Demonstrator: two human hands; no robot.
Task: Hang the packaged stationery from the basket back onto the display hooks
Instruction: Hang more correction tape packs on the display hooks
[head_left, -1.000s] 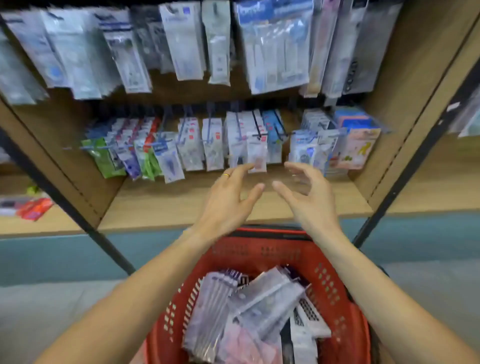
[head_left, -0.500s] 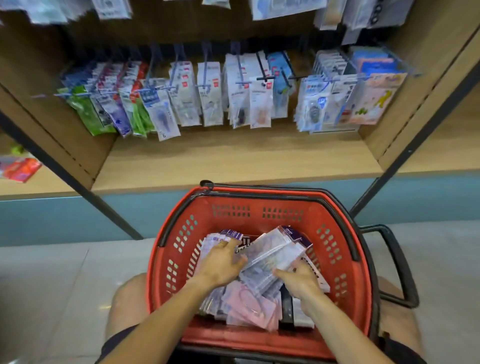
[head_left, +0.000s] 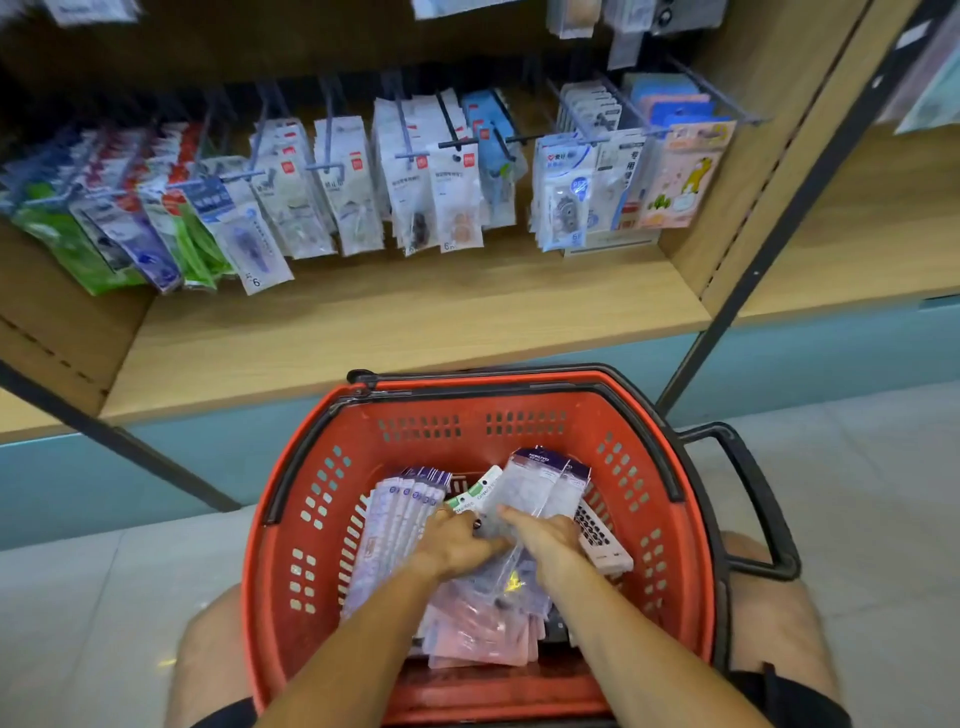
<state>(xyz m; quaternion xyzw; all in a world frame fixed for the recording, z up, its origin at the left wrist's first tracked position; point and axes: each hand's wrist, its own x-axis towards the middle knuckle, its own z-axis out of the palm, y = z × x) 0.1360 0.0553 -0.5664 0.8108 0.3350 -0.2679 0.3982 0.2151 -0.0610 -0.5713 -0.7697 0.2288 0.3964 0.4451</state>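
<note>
Both hands are inside the red basket (head_left: 322, 499), which sits at 6 o'clock of the view on the person's lap. The left hand (head_left: 457, 540) and the right hand (head_left: 545, 535) meet at the middle and pinch the clear packet with purple header (head_left: 540, 483), its top pointing to 12 o'clock. More packets (head_left: 400, 525) lie at 9 o'clock of it. The display hooks (head_left: 457, 143) hang at 12 o'clock above the wooden shelf (head_left: 415, 332)

Both hands' fingertips hide among the packets (head_left: 540, 488) (grip unclear); top-row packages (head_left: 571, 15) cut off.
</note>
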